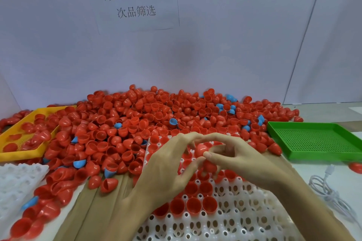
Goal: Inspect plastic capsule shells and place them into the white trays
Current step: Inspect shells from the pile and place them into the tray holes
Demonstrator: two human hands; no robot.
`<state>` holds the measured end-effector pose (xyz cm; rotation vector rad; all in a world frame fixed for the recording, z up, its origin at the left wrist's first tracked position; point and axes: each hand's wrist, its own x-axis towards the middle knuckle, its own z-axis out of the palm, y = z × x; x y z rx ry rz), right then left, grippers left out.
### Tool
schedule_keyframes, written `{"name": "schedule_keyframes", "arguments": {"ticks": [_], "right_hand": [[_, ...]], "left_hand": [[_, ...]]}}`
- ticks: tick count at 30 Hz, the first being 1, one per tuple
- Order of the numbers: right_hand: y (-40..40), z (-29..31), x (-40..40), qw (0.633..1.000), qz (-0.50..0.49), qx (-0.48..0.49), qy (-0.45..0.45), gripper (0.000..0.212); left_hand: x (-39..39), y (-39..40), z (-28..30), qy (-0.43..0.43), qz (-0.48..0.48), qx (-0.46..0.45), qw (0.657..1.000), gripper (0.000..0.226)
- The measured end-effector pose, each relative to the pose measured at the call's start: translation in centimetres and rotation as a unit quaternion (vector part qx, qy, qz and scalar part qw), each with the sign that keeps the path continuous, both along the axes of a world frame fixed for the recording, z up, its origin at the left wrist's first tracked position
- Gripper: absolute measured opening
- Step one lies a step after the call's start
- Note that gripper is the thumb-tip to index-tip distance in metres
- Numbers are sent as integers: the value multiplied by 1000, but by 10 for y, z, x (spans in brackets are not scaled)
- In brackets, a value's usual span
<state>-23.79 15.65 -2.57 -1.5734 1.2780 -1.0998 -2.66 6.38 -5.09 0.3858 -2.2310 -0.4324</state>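
Fingers on both hands are busy: the right hand (238, 159) pinches a red shell (201, 149) between thumb and fingertips, and the left hand (168, 164) curls in to touch the same shell, both held just above the white tray (231, 227). Behind them sits the big pile of shells (148, 123), mostly red with a few blue. Looks like the inspect step to me, so next would be seating it open side up in a free socket beside the filled ones. The yellow tray (11, 155) holds some shells; the green tray (313, 142) none. The paper sign (133, 0) on the wall reads 放置外壳 and, smaller, 次品筛选.
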Motion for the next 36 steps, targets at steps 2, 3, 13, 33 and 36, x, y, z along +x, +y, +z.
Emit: {"name": "schedule_keyframes", "arguments": {"ticks": [2, 3, 13, 33, 36], "right_hand": [[1, -5, -1, 999, 9, 17, -33, 32], [1, -7, -2, 998, 11, 25, -49, 32], [-3, -16, -7, 990, 24, 43, -131, 32], [8, -11, 8, 990, -78, -111, -46, 22], [11, -11, 16, 981, -134, -136, 34, 18]], "left_hand": [[-3, 1, 0, 9, -20, -21, 1000, 32], [-3, 0, -1, 11, -24, -21, 999, 27], [-5, 2, -2, 20, -14, 90, 996, 22], [-12, 16, 7, 73, -82, 527, 842, 57], [-13, 18, 8, 58, -88, 506, 856, 51]]}}
